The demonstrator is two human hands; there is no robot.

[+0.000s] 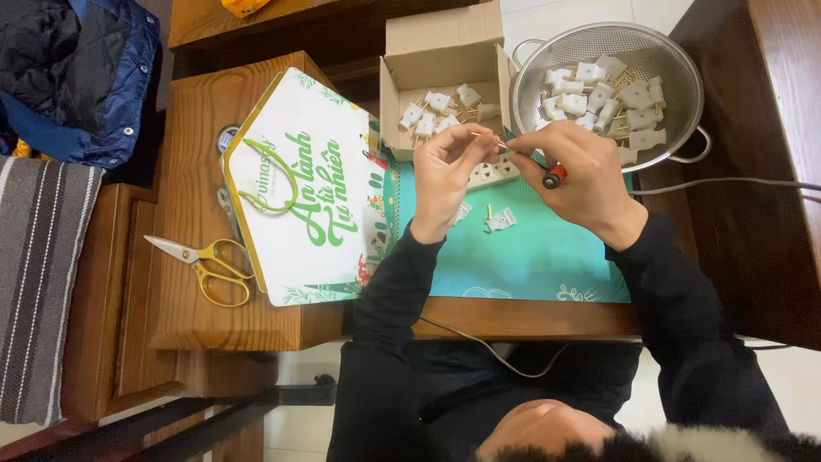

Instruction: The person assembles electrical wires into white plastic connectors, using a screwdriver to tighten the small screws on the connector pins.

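Above the teal table mat (547, 257):
- left hand (445, 167): pinched on a thin brass prong (486, 135)
- right hand (586, 175): closed around a small red-tipped tool (554, 176), met at the prong
- white plastic plugs (599, 90): heaped in the steel mesh colander (693, 77)

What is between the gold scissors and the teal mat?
In the head view, a white house-shaped card with green lettering lies between the gold scissors and the teal mat.

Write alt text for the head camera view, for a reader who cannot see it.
A person's left hand and right hand meet over a teal mat, working on a small plug part with a red-handled tool. Behind them sit a cardboard box and a metal colander, both holding white plug pieces. Yellow-handled scissors lie on the wooden table.
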